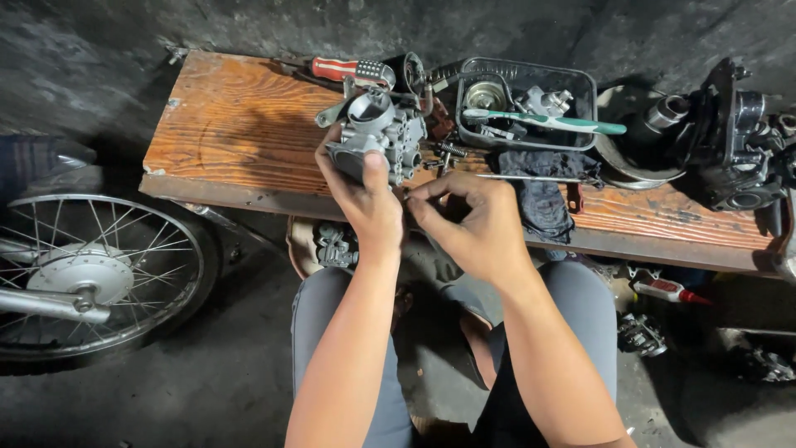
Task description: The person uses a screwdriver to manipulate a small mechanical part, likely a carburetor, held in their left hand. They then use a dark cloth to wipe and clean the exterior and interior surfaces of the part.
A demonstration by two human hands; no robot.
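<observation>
Landmark: wooden bench [240, 133], a worn plank set across a dark concrete floor.

1. Carburetor [377, 133]: grey cast metal, at the bench's middle near its front edge, tilted, lifted partly off the wood.
2. Left hand [365, 199]: clamped on the carburetor from below and in front, thumb pressed up its near face, fingers wrapped round its left side.
3. Right hand [477, 224]: over the bench's front edge, just right of the carburetor. Thumb and forefinger are pinched together; whether a small part sits between them cannot be told.
4. Screwdriver [352, 70]: red handle with white stripe, on the bench's back edge, behind the carburetor.
5. Tray [584, 83]: dark plastic, on the bench right of the carburetor, holding small metal parts.
6. Toothbrush [547, 122]: green and white, lying across the tray's front rim.
7. Rag [539, 195]: dark cloth, in front of the tray, hanging over the bench's front edge.
8. Spring [450, 151]: small, on the bench between the carburetor and the rag.
9. Engine part [738, 141]: black, bulky, at the bench's right end.
10. Wheel [91, 274]: spoked, with hub, on the floor left of and below the bench.
11. Tube [667, 290]: small, white with red tip, under the bench's right half.
12. Knees [323, 307]: grey trousers, in front of the bench.
</observation>
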